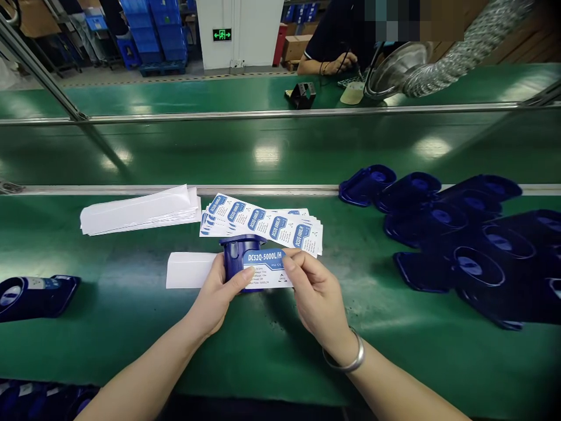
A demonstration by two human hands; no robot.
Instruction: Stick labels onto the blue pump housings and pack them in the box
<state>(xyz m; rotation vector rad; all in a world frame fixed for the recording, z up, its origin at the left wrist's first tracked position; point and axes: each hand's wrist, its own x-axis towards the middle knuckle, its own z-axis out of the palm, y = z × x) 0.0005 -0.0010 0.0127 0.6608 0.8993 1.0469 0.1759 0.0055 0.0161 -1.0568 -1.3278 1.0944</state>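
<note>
One blue housing (235, 256) in left hand (218, 292), label (266, 270) in right hand (316, 295).

The label (270, 269), its finest print (258, 275) too small to read, hid part of the held housing (234, 256); left edge cropped a second housing (38, 301) at nine o'clock.

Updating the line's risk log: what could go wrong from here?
1. Skew or crease: the label overhangs the housing, with the right hand at its outer end, so an uneven pull might set it crooked.
2. Smudging: the left hand has its thumb over some print, which could mark it.
3. Scatter: the label sheets lie loosely stacked just beyond and might get knocked.
</note>
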